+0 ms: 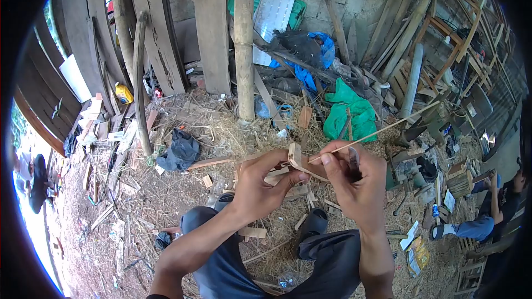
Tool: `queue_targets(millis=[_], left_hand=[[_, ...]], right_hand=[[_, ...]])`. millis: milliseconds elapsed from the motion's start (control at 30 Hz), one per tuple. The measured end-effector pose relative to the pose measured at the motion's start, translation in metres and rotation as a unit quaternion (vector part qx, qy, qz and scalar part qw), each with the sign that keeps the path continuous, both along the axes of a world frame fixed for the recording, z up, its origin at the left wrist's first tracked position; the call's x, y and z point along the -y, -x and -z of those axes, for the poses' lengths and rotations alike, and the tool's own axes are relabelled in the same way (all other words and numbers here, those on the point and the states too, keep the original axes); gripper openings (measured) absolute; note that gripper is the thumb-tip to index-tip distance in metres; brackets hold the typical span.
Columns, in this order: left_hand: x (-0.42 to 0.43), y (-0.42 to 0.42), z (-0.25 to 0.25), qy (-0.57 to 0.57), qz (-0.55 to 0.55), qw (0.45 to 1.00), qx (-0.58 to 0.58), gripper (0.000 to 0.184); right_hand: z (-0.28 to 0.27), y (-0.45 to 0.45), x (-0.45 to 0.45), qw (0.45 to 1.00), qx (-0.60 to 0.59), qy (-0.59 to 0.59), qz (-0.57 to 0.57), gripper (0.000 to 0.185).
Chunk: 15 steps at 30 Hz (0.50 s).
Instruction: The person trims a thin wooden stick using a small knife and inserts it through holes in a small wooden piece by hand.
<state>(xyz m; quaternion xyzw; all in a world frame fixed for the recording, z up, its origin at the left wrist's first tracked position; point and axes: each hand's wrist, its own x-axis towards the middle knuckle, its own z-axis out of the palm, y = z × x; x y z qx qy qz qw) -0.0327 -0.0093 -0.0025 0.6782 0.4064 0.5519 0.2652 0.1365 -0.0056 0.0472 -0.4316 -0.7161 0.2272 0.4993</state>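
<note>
My left hand (pixel 263 181) is closed on a small pale wooden piece (pixel 296 156), its thumb and fingertips pinching the lower edge. Close beside it, my right hand (pixel 357 180) pinches a long thin wooden strip (pixel 388 128) between thumb and forefinger. The strip's near end meets or almost meets the wooden piece; I cannot tell whether it touches. From there it slants up and to the right, past my knuckles. Something small and shiny (pixel 353 156) shows by my right fingers, too unclear to name. Both hands are above my knees.
Straw and wood scraps litter the ground. A bamboo post (pixel 244 50) stands ahead, with a green plastic bag (pixel 349 112) to its right and a dark plastic bag (pixel 180 149) to its left. A yellow bottle (pixel 123 93) lies left. Another person (pixel 490 210) sits at far right.
</note>
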Motion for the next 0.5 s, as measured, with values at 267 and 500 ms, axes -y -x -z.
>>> queue_targets(millis=[267, 500], left_hand=[[-0.059, -0.012, 0.044, 0.163, 0.015, 0.985, 0.059, 0.023], [-0.141, -0.016, 0.151, 0.4, 0.047, 0.883, 0.241, 0.022]], right_hand=[[0.055, -0.006, -0.058, 0.997, -0.036, 0.066, -0.004, 0.01], [0.113, -0.029, -0.097, 0.978, -0.101, 0.181, -0.019, 0.012]])
